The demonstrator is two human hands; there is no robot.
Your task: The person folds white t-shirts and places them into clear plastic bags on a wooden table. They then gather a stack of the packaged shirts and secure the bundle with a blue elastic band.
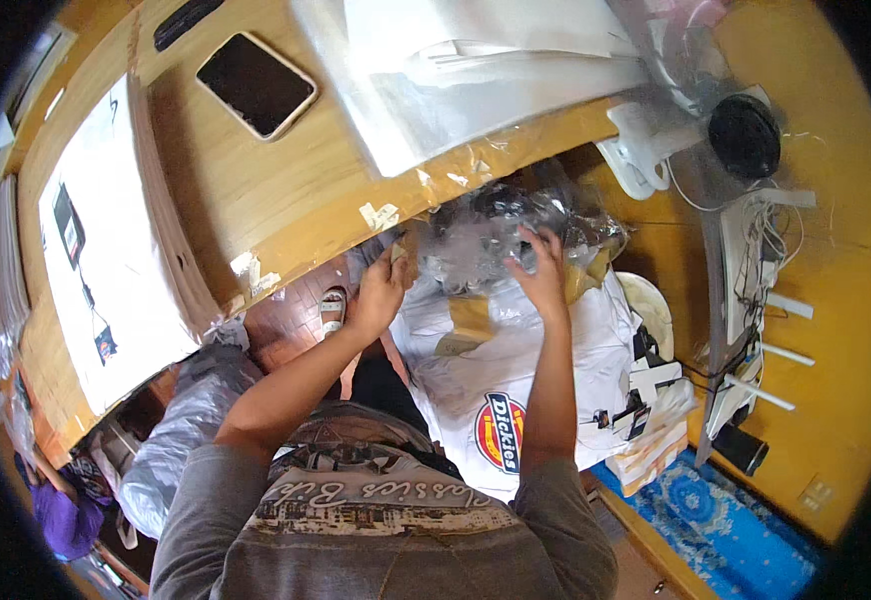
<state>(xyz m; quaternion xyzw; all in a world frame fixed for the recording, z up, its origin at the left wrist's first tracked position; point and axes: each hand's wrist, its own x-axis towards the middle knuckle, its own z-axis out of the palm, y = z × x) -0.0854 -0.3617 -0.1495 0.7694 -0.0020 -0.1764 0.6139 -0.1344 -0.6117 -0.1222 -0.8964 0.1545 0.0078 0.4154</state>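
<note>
My left hand point(381, 290) is closed at the table's front edge, its fingers curled by a small tan piece that I cannot make out. My right hand point(544, 272) is open, thumb and fingers apart, beside a crumpled clear plastic bag point(476, 235). Below both hands lies a white printed garment point(546, 365) with a red, blue and yellow emblem. A strip of brown tape or paper point(471, 322) shows on its upper part. What is inside the plastic, partly dark, is blurred.
On the wooden table point(276, 185) are a phone point(256, 85), a stack of white printed garments point(106, 250) and plastic-covered white sheets point(476, 90). Cables point(756, 250) and a white router point(766, 385) hang at right. Plastic-wrapped bundles point(186, 430) stand left; a person in purple point(68, 515) is beyond.
</note>
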